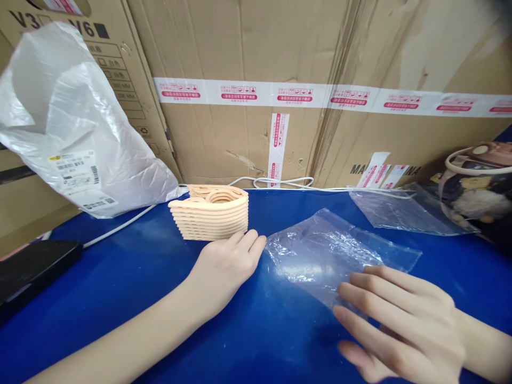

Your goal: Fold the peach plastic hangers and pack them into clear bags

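Note:
A clear plastic bag (pixel 312 256) lies flat and wrinkled on the blue table. My left hand (pixel 228 261) is closed, with its fingertips pinched at the bag's left corner. Over the bag's lower right part, my right hand (pixel 404 325) is open, its fingers apart and slightly curled; its edges are a little blurred. Just behind my left hand stands a neat stack of thin peach-coloured plastic pieces (pixel 212 216) with curved cut-outs. My left hand overlaps the stack's lower right corner in the view, and I cannot tell whether it touches.
A white plastic mailer bag (pixel 80 133) with labels leans against cardboard boxes (pixel 240 48) at the back left. A black device (pixel 36 272) lies at the left edge. Along the back runs a white cable (pixel 284 184). Another clear bag (pixel 400 210) and a dark pouch (pixel 480 192) are at right.

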Motion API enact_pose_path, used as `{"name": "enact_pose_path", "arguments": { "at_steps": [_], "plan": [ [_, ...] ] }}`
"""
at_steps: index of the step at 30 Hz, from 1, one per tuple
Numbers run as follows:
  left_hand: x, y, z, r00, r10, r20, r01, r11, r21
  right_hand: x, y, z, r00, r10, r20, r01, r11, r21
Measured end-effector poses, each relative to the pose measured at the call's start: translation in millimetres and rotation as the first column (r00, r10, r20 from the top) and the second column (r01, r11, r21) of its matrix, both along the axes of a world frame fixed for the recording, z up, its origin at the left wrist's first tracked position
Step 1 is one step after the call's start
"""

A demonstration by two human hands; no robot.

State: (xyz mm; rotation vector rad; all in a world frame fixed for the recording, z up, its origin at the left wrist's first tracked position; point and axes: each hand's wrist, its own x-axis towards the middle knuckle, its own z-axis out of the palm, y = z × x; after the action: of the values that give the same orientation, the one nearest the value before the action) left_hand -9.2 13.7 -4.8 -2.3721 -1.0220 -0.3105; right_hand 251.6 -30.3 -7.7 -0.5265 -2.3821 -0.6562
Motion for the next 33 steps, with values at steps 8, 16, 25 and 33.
{"name": "enact_pose_path", "arguments": {
  "at_steps": [8, 16, 25, 33],
  "plan": [
    [3, 1, 0.4, 0.99, 0.122, -0.064, -0.126, 0.99, -0.064, -7, -12, -6, 0.995, -0.012, -0.097, 0.013, 1.0, 0.007],
    [7, -5, 2.4, 0.974, 0.201, -0.106, -0.212, 0.971, -0.109, -5, -5, -9, 0.986, 0.125, 0.109, -0.136, 0.986, 0.099],
    [17, -24, -1.9, 0.987, 0.032, 0.156, 0.011, 0.963, -0.269, -1, 17, 14, 0.998, 0.053, 0.016, -0.042, 0.907, -0.419],
    [11, -13, -17.2, 0.969, 0.107, 0.222, 0.045, 0.81, -0.584, 45, 75, 19, 0.8, -0.544, 0.253, 0.549, 0.494, -0.674]
  ]
}}
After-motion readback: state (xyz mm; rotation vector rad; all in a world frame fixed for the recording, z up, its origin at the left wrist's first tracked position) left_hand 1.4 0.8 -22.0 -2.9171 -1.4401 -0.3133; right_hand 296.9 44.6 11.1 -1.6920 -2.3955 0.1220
